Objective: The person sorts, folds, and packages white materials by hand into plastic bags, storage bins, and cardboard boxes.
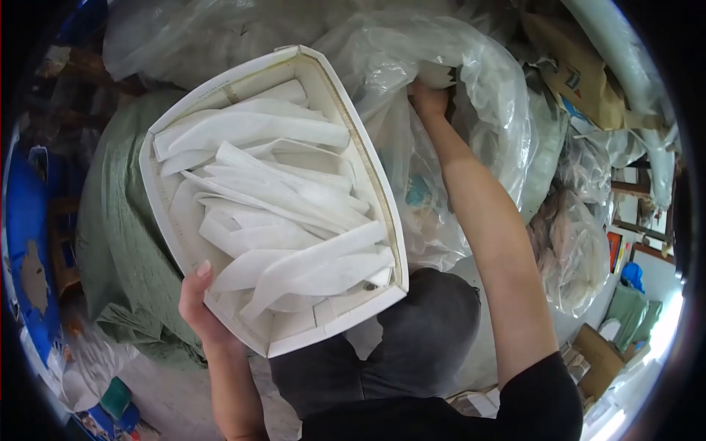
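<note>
At nine o'clock in the view a green sack (118, 198) bulges behind the near side of the load. Just right of it, toward eight o'clock, the person's left hand (202, 305) grips a white box (338, 316) at about seven o'clock on its rim, thumb lying against the wall and pointing up; the other fingers are out of sight beneath, so how far they spread cannot be told. The box sits left of centre, open side to the camera, above the person's dark trousers (412, 323). It looks light and fairly stiff, probably thin board, so a firm hold on a wall or under the base should suit it, though a one-sided grip may let the far end dip. The white strips (294, 195) inside, spread from eleven to five o'clock and well clear of the thumb, look soft, limp and nearly weightless, likely to slide over each other; pinching one near its end seems best. Toward one o'clock the right hand (428, 99) reaches into a clear plastic bag (500, 88), which looks slick and floppy. Its fingers are mostly hidden, so whether they are apart or closed on something cannot be told.
</note>
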Tool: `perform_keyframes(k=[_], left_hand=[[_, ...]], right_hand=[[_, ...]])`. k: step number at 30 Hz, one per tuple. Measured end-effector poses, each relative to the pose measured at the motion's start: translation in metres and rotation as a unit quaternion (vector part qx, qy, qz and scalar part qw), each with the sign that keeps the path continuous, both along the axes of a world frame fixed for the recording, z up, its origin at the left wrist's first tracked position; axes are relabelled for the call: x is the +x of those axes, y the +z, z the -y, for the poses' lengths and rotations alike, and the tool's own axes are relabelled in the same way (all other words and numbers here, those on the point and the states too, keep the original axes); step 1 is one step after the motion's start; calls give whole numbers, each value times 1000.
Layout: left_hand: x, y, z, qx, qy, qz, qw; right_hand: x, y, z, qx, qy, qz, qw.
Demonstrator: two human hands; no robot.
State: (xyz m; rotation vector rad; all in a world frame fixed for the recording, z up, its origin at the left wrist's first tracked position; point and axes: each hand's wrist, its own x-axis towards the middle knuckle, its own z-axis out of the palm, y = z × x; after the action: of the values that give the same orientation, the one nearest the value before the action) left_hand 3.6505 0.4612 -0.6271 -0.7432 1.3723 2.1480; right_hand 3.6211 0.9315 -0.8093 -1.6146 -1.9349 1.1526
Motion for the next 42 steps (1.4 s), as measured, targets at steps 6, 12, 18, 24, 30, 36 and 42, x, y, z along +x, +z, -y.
perform_keyframes(k=[6, 12, 18, 24, 30, 36, 42], left_hand=[[13, -14, 15, -7, 2, -3, 1000], [12, -27, 18, -7, -19, -31, 999], [5, -11, 6, -17, -34, -42, 998], [4, -7, 10, -5, -27, -50, 998], [6, -15, 7, 4, -33, -48, 998], [7, -25, 13, 4, -21, -78, 997], [12, -38, 37, 51, -11, -43, 998]], right_hand=[[-11, 19, 49, 142, -79, -23, 986], [-18, -24, 10, 351, 0, -44, 935], [-31, -95, -77, 385, 180, 12, 905], [2, -33, -35, 246, 114, 150, 951], [3, 93, 43, 115, 245, 114, 956], [-72, 89, -44, 252, 251, 226, 907], [-97, 115, -82, 277, 258, 248, 892]])
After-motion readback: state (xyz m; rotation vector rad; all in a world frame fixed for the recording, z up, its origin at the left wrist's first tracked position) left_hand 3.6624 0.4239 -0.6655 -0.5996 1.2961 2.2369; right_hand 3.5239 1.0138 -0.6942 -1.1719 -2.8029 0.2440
